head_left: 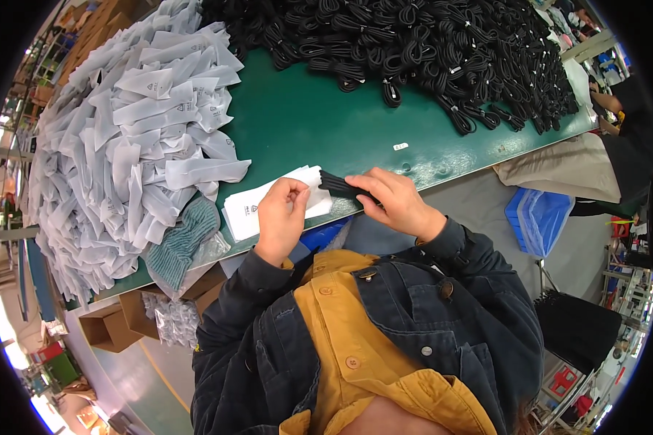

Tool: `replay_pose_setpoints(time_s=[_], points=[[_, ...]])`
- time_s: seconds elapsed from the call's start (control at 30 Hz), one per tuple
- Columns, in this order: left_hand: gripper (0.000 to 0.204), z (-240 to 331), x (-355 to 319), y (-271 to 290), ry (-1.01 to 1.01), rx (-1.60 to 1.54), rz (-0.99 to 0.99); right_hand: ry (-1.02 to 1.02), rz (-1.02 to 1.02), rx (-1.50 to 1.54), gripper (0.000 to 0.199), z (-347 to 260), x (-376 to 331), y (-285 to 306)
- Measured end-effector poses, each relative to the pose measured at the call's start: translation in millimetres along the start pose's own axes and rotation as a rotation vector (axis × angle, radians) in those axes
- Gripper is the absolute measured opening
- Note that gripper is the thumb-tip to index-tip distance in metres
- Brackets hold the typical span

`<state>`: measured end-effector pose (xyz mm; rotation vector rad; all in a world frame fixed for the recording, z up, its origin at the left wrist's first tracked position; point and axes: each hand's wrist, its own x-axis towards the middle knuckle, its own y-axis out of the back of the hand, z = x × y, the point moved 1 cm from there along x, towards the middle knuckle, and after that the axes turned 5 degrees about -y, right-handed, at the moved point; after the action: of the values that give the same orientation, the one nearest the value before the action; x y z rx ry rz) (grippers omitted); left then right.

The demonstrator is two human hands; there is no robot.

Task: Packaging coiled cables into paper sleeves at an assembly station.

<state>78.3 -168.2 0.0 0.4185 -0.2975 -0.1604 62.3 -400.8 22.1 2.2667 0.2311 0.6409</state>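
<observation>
Heap of filled white sleeves (130, 138) crowds desk's (326, 123) left end. Left hand (281, 217) grip pinched shut on white sleeve (268, 203) at near edge. Right hand (393, 201) grip clamped on black cable bundle (339, 183), tip at sleeve mouth. Risk: coil snags mouth, thin sleeve tears or slides off edge.

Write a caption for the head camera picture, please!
Right hand slides a black cable into a white bag held by left hand.
</observation>
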Motion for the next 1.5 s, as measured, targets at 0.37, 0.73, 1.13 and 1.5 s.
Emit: replay_pose_setpoints(time_s=[0.37, 0.73, 1.13, 1.5], points=[[0.011, 13, -3, 5, -0.168, -0.078, -0.068, -0.791, -0.446, 0.813, 0.022, 0, 8, 3], [0.014, 30, 23, 26, -0.381, 0.15, -0.003, 0.146, 0.032, 0.17, 0.021, -12, 21, -11], [0.004, 40, 62, 52, -0.07, -0.3, -0.03, -0.021, 0.04, 0.463, 0.025, -30, 90, -7], [0.015, 44, 154, 166, -0.052, -0.531, 0.119, 0.064, 0.353, -0.533, 0.042, 69, 171, -13]])
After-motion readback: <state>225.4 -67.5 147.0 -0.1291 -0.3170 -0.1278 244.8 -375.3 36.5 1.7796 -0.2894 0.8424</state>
